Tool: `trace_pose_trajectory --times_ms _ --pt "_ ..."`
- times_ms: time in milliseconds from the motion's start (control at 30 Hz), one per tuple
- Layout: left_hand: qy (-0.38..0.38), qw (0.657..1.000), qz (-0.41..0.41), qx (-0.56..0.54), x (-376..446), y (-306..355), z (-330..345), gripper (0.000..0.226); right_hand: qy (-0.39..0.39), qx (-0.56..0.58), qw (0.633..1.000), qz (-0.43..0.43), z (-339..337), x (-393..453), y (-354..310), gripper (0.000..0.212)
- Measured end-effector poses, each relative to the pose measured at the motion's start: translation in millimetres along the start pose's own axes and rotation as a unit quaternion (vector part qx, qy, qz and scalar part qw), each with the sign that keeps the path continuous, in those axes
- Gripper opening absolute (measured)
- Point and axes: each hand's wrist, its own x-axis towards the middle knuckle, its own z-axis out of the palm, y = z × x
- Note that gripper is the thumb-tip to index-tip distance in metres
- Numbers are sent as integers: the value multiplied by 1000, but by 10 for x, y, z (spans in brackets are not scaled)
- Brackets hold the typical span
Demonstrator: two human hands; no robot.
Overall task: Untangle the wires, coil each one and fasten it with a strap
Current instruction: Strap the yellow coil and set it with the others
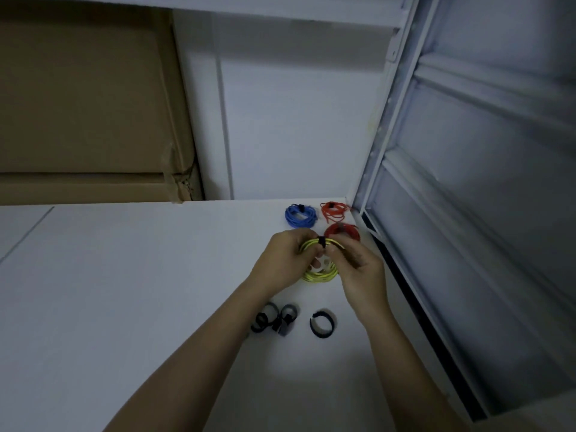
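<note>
- Right of centre on the table (124, 307), held just above it: yellow coil (321, 274), w/ a black strap (321, 242) wrapped round its far edge.
- Left hand (282, 260) grips coil's left side, fingers curled round the strands, fingertips right by the strap.
- Right hand (358, 269) on the right side, thumb + fingers pinching at the strap/coil; fingers curled, exact hold on strap end hard to tell.
- Both forearms come in from near edge, converging on the coil.
- Just beyond the hands, far right: dark red coil (341, 232), partly hidden behind right hand's fingers; strap on it not clear.
- Farther back, near table's far-right corner: blue coil (300, 216) w/ a dark strap on its far side, and beside it on the right an orange-red coil (334, 211), looser, also w/ a dark strap.
- Near side of the hands: loose black straps on the table — a cluster of curled ones (274, 319) under left wrist, touching/overlapping each other, and a single open ring-shaped one (322, 324) apart to the right.
- Far left: cardboard box (87, 104) standing against the table's far edge.
- Behind the table, centre: white wall panel (296, 120).
- Right side: white metal frame (386, 145) w/ greyish panels running along the table's right edge.
</note>
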Motion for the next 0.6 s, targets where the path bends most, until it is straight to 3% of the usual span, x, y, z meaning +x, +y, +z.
trace_pose_trajectory --times_ms 100,233,433,600 --pt "16 1000 -7 -15 86 -24 135 8 -39 -26 998 51 -64 -27 69 28" --pt "26 998 -35 -37 188 -93 256 8 -86 -60 994 43 -104 -22 42 31" --pt "27 995 -64 -69 282 -202 312 8 -41 -177 983 32 -67 144 113 31" --pt "77 993 -86 23 417 -353 195 16 -58 -268 961 -38 135 537 104 28"
